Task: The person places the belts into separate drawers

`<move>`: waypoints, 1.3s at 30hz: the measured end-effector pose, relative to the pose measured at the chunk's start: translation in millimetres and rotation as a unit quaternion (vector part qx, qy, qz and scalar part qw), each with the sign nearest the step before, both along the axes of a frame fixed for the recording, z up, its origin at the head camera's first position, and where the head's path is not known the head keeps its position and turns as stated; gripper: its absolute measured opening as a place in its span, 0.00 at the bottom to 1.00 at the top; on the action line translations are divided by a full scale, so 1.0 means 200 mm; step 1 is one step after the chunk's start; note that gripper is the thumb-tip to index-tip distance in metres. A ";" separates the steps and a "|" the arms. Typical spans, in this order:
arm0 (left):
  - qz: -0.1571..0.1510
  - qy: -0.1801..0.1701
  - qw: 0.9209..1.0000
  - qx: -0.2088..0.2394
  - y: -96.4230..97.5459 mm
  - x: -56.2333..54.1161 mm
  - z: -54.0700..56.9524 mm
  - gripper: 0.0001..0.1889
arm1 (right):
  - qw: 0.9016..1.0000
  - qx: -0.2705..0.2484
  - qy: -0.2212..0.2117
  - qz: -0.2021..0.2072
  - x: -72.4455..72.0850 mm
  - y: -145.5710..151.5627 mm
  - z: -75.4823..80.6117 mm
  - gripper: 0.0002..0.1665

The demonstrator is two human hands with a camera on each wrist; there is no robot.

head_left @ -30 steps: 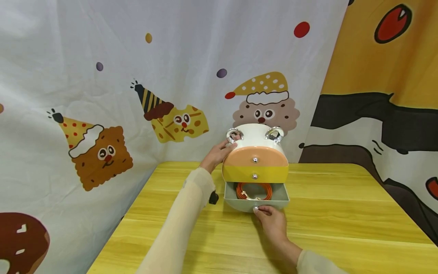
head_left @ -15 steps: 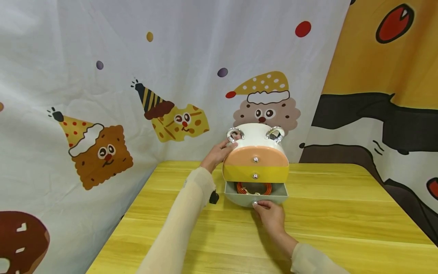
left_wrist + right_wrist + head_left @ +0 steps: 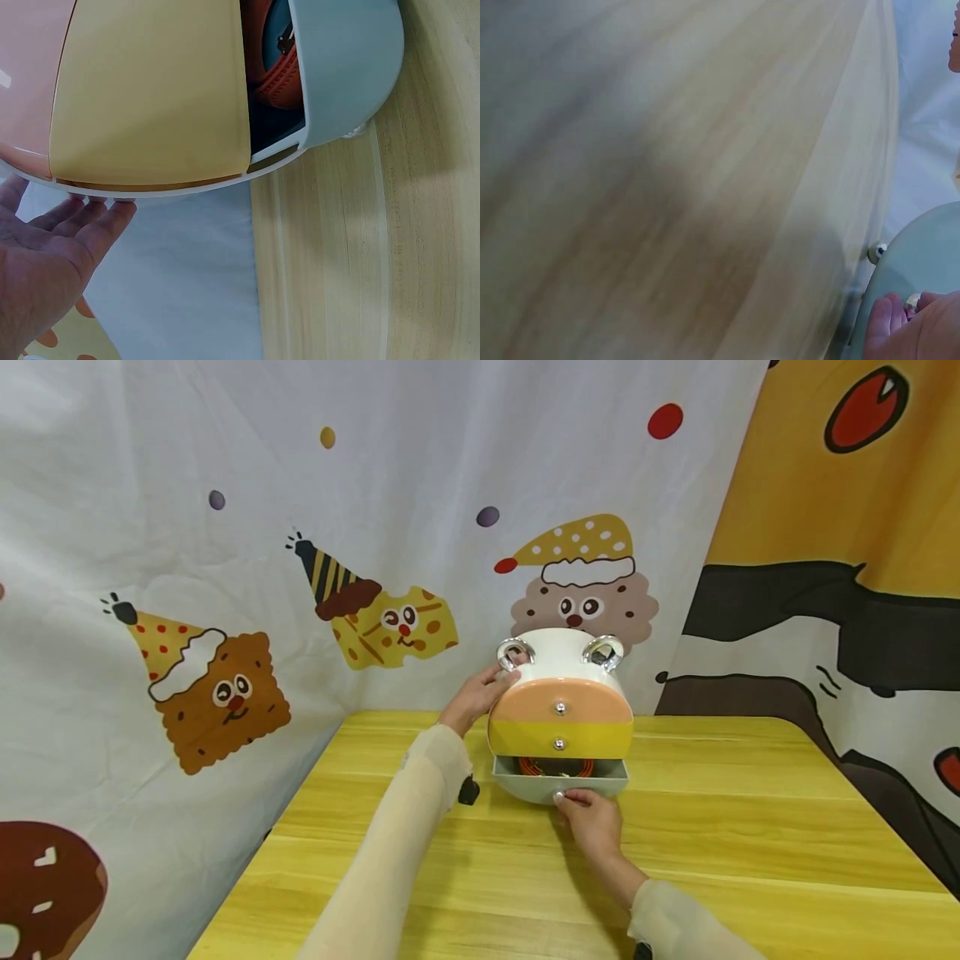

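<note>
A small rounded drawer box with a white top and two silver ring ears stands on the table. Its peach and yellow drawers are closed; the grey-green bottom drawer sticks out partway. Inside lies a coiled orange-red stitched strap with a metal clasp, partly hidden by the drawer front. My right hand pinches the silver knob of that drawer between thumb and fingers. My left hand steadies the box at its upper left; in the left wrist view its fingers extend against the side edge.
The wood-grain table spreads around the box. Beside the left cuff sits a small black object. A curtain printed with cartoon food hangs right behind the table's far edge.
The bottom drawer has slid inward, with my right hand moving along at its knob, so less of the strap shows. My left hand has stayed at the box's side.
</note>
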State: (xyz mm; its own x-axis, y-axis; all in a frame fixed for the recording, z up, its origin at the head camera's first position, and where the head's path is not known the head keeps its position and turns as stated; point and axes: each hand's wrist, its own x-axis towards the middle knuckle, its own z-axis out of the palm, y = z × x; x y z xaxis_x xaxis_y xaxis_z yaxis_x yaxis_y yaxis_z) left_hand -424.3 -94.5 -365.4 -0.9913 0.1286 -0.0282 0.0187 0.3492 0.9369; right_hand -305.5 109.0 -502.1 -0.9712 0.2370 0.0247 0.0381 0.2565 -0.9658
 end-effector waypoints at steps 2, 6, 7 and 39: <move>0.001 0.000 1.000 0.000 0.00 0.00 0.00 0.45 | 1.000 -0.001 0.001 0.000 -0.01 0.00 0.00 0.11; 0.002 0.001 1.000 -0.008 0.00 0.00 0.00 0.44 | 1.000 -0.009 0.003 -0.001 -0.02 -0.01 0.00 0.11; 0.002 0.002 1.000 -0.010 0.00 0.00 0.00 0.44 | 1.000 -0.011 0.002 0.000 -0.03 -0.01 0.00 0.11; 0.001 0.005 1.000 -0.014 0.00 -0.01 0.01 0.45 | 1.000 0.024 -0.010 -0.003 -0.17 0.00 0.01 0.11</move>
State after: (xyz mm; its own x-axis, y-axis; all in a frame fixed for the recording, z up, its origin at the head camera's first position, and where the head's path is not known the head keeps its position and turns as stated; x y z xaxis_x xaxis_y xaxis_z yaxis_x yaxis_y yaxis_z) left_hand -425.5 -94.7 -364.0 -0.9917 0.1266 -0.0219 0.0275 0.3752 0.9265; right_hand -339.0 108.8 -499.8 -0.9699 0.2428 0.0175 0.0584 0.3021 -0.9515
